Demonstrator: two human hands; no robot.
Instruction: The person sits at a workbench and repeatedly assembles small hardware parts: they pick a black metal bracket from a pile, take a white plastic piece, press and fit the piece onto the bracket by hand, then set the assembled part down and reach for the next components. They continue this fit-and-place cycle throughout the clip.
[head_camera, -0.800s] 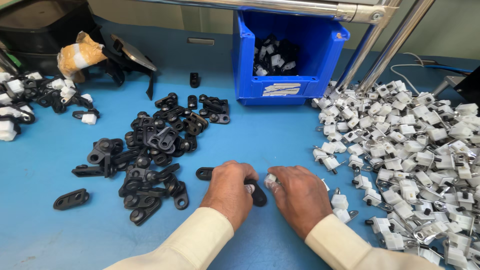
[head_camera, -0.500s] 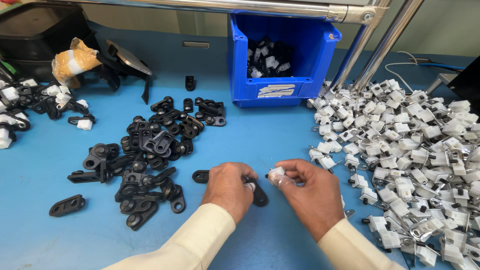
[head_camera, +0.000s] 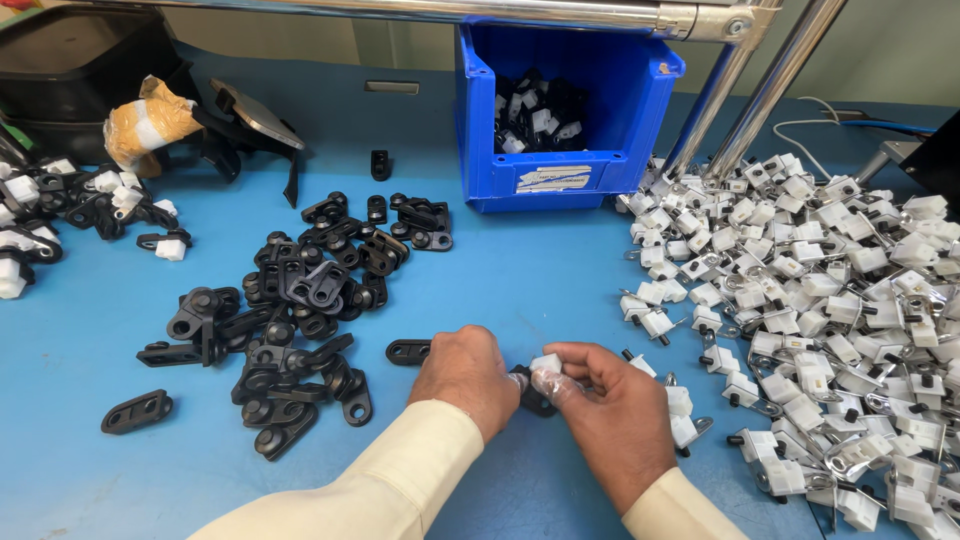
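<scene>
At six o'clock on the blue worktable (head_camera: 560, 270), the left hand (head_camera: 466, 375) curls over a black plastic bracket (head_camera: 533, 398), fingers pressed together to steady it, while the right hand (head_camera: 605, 405) pinches a small white clip (head_camera: 546, 363) between thumb and fingertips right against it. Loose black brackets (head_camera: 300, 300) lie heaped at nine o'clock and white clips (head_camera: 830, 300) at three, each within easy reach of its hand; a blue bin (head_camera: 565, 180) holding mixed pieces stands at twelve.
</scene>
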